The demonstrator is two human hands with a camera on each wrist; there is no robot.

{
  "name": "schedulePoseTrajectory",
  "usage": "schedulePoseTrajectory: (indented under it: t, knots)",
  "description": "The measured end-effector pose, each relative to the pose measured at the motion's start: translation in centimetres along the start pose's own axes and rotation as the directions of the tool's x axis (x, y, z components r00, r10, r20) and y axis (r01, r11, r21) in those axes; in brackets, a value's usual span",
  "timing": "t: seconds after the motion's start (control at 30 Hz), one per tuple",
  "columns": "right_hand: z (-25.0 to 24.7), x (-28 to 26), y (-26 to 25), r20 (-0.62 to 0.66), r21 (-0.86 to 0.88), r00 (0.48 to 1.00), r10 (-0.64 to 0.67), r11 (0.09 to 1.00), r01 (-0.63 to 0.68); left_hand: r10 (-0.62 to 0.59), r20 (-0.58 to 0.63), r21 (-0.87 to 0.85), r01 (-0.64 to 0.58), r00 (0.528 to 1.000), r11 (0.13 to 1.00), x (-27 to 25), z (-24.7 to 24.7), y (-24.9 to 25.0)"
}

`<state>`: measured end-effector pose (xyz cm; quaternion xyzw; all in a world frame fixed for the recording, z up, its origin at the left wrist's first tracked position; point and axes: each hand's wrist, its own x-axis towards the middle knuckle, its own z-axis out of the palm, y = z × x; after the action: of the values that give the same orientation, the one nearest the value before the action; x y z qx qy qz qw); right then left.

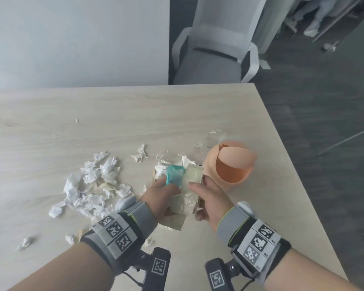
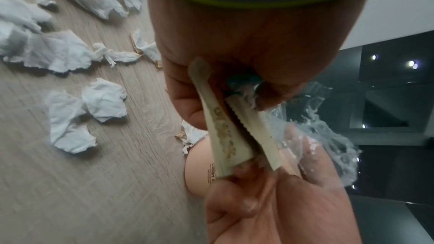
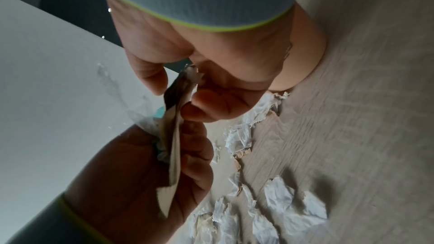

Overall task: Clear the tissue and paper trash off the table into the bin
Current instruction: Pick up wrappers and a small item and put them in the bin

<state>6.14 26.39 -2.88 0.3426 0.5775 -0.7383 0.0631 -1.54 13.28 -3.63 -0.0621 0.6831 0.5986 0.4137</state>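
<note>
Both hands hold one bundle of wrappers just above the table. It has cream paper packets (image 1: pixel 193 175) (image 2: pixel 225 136) (image 3: pixel 175 155), a teal wrapper (image 1: pixel 174 174) and crinkled clear plastic (image 2: pixel 328 133). My left hand (image 1: pixel 162 196) (image 2: pixel 225 88) grips the bundle from the left. My right hand (image 1: pixel 206 196) (image 3: pixel 180 92) pinches its right side between thumb and fingers. The orange bin (image 1: pixel 229 164) (image 2: pixel 199 173) with a swing lid stands just right of the bundle. Torn white tissue scraps (image 1: pixel 93 185) (image 2: pixel 58 53) (image 3: pixel 293 211) lie scattered on the table to the left.
The wooden table (image 1: pixel 135 114) ends in a slanted right edge (image 1: pixel 292 164) close behind the bin. A grey office chair (image 1: pixel 210 55) stands beyond the far edge. Clear plastic bits (image 1: pixel 216 133) lie behind the bin. Small scraps (image 1: pixel 26 242) lie near the front left.
</note>
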Motion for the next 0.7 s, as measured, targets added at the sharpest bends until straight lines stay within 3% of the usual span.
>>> schedulePoseTrajectory:
  t: [0.17, 0.23, 0.33, 0.47, 0.7]
  knots:
    - [-1.6, 0.0, 0.4, 0.024, 0.044, 0.999, 0.025, 0.999, -0.026, 0.093, -0.071, 0.168, -0.08, 0.993, 0.982, 0.0, 2.2, -0.5]
    - [-2.0, -0.1, 0.2, 0.02, 0.012, 1.0, 0.012, 1.0, -0.012, 0.108, -0.041, 0.217, -0.096, 0.993, 0.971, -0.4, 2.7, -0.3]
    - [-2.8, -0.1, 0.5, -0.016, -0.123, 0.995, -0.094, 0.988, 0.091, -0.018, 0.002, 0.083, 0.018, 1.0, 0.996, -0.8, 3.1, 0.0]
    - [-3.8, 0.2, 1.3, -0.064, -0.282, 0.989, -0.135, 0.953, 0.112, -0.104, 0.083, -0.149, 0.116, 0.991, 0.982, -0.8, 3.0, -0.2]
    - [-4.6, -0.9, 1.0, 0.034, -0.205, 0.99, -0.14, 0.968, 0.144, -0.076, 0.138, -0.019, 0.08, 0.987, 0.997, -1.8, 3.8, -0.4]
